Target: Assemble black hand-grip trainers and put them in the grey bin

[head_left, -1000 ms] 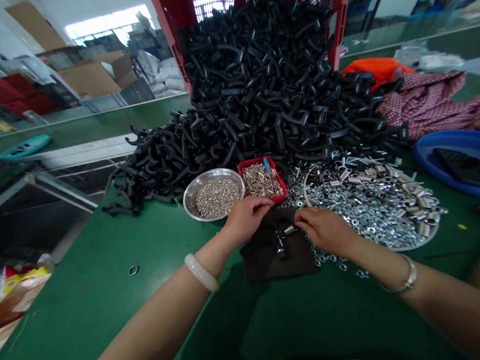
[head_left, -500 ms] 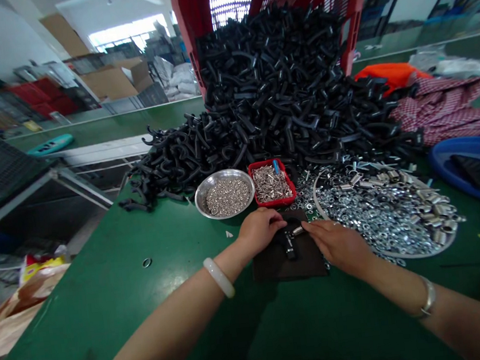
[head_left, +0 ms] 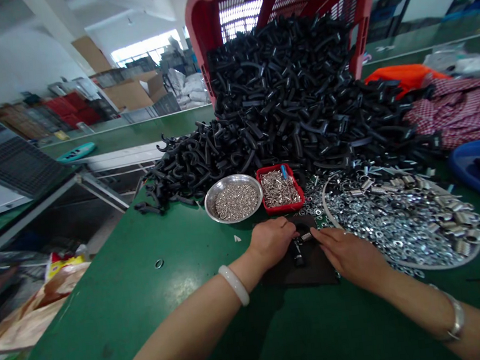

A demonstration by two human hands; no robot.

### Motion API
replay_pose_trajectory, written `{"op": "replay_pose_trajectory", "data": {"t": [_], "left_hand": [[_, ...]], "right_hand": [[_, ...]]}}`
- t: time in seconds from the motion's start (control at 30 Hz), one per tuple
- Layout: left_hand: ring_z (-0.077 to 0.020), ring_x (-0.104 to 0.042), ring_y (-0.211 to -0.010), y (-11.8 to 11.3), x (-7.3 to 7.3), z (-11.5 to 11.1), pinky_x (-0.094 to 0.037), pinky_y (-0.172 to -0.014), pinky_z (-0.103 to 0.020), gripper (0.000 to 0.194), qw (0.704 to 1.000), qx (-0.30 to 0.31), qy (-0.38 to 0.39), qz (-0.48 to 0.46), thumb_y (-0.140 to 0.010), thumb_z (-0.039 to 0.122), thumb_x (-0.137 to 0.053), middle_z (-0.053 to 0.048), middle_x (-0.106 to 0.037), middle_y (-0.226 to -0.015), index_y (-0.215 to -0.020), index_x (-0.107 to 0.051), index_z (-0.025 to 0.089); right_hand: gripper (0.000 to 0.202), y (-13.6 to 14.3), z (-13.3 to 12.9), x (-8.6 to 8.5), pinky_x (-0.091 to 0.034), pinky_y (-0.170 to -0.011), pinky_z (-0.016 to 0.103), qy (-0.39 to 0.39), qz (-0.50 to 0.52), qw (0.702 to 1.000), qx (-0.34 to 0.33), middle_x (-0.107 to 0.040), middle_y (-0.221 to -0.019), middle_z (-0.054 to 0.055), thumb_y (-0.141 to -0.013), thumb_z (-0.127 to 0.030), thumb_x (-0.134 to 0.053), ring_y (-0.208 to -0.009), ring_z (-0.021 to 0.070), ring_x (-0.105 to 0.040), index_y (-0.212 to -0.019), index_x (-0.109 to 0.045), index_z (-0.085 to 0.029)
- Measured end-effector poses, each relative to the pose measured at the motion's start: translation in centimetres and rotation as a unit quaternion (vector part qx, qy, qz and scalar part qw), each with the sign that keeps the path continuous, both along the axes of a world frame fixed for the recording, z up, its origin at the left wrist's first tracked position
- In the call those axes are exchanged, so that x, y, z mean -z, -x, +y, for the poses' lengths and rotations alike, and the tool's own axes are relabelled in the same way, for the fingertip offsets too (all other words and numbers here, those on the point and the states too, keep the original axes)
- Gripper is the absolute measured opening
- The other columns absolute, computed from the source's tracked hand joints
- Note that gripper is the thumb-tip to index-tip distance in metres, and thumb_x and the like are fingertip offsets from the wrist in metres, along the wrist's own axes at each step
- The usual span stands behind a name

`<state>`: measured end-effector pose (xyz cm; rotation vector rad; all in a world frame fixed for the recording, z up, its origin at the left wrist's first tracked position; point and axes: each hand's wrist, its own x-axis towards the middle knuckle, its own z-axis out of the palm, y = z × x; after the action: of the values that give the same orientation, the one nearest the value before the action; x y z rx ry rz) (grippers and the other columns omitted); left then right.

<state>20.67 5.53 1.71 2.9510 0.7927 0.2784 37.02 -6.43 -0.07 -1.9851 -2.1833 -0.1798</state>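
Observation:
On a dark mat (head_left: 320,272) lies a black curved part (head_left: 297,254) with a metal piece near its middle. My left hand (head_left: 273,240) is closed on the upper left of this black part. From the right, my right hand (head_left: 349,251) pinches a small metal spring (head_left: 306,236) at the black part's side. Just beyond the mat stand a red tray (head_left: 283,207) of small metal pins and a steel bowl (head_left: 212,209) of tiny metal pieces.
A large pile of black parts (head_left: 285,123) spills from a red crate (head_left: 199,46). At the right, a round tray (head_left: 444,265) holds washers and springs, with a blue basin (head_left: 463,177) beyond it. A metal ring (head_left: 159,264) lies on the green table (head_left: 134,319).
The whole view has shifted, so the scene sits slightly lower and further right. Both hands remain at the black part, with little visible change in their hold.

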Motion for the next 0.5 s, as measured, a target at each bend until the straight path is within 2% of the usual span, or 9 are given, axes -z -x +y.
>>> {"op": "replay_pose_trajectory", "data": {"t": [0.07, 0.17, 0.27, 0.33, 0.4, 0.5], "left_hand": [[-0.0197, -0.056, -0.081, 0.4, -0.2, -0.5, -0.042, -0.065, -0.030, 0.035, 1.000, 0.011, -0.016, 0.005, -0.089, 0.042, -0.034, -0.007, -0.061, -0.088, -0.088, -0.061, 0.020], [-0.0248, -0.051, -0.098, 1.6, -0.5, -1.4, -0.042, -0.079, -0.038, 0.053, 0.999, 0.029, -0.017, -0.029, -0.080, 0.061, -0.036, -0.009, -0.058, -0.109, -0.105, -0.057, 0.020], [-0.0303, -0.035, -0.120, 2.7, -0.3, -1.9, -0.028, -0.099, -0.048, 0.078, 0.997, 0.044, -0.009, -0.057, -0.064, 0.072, -0.048, -0.010, -0.044, -0.131, -0.123, -0.044, 0.020], [-0.0302, -0.030, -0.125, 2.9, 0.0, -1.8, -0.020, -0.103, -0.050, 0.081, 0.997, 0.045, 0.009, -0.060, -0.062, 0.070, -0.053, -0.009, -0.042, -0.134, -0.125, -0.041, 0.021], [-0.0287, -0.034, -0.123, 2.8, 0.2, -1.5, -0.019, -0.105, -0.049, 0.080, 0.996, 0.042, 0.031, -0.070, -0.059, 0.069, -0.057, -0.009, -0.046, -0.130, -0.123, -0.043, 0.021], [-0.0267, -0.042, -0.115, 2.3, 0.2, -1.1, -0.019, -0.105, -0.046, 0.081, 0.993, 0.040, 0.064, -0.089, -0.053, 0.069, -0.062, -0.009, -0.052, -0.122, -0.116, -0.048, 0.021]], "right_hand": [[0.041, 0.0, -0.2, 0.2, -0.053, -0.072, 0.036, -0.018, -0.023, 1.000, -0.002, -0.060, -0.108, 0.013, -0.083, -0.014, -0.038, -0.091, 0.0239, -0.059, -0.121, -0.052, -0.013], [0.042, -0.5, -0.6, 1.2, -0.054, -0.068, 0.037, -0.061, -0.041, 0.997, -0.016, -0.061, -0.105, 0.013, -0.081, -0.015, -0.038, -0.088, 0.0253, -0.060, -0.121, -0.053, -0.013], [0.044, -0.9, -0.4, 2.6, -0.053, -0.070, 0.040, -0.089, -0.031, 0.995, -0.037, -0.061, -0.105, 0.014, -0.079, -0.017, -0.039, -0.087, 0.0265, -0.060, -0.120, -0.054, -0.014], [0.044, -1.0, 0.1, 3.2, -0.052, -0.072, 0.041, -0.089, -0.011, 0.995, -0.047, -0.061, -0.107, 0.014, -0.079, -0.019, -0.038, -0.089, 0.0268, -0.059, -0.120, -0.054, -0.016], [0.042, -1.3, 0.6, 2.9, -0.052, -0.073, 0.040, -0.082, 0.014, 0.995, -0.056, -0.060, -0.108, 0.012, -0.081, -0.024, -0.038, -0.090, 0.0261, -0.060, -0.119, -0.054, -0.019], [0.042, -4.0, 0.4, 0.7, -0.050, -0.077, 0.040, -0.069, 0.042, 0.996, -0.037, -0.059, -0.112, 0.011, -0.085, -0.038, -0.037, -0.093, 0.0253, -0.059, -0.121, -0.052, -0.024]]}}
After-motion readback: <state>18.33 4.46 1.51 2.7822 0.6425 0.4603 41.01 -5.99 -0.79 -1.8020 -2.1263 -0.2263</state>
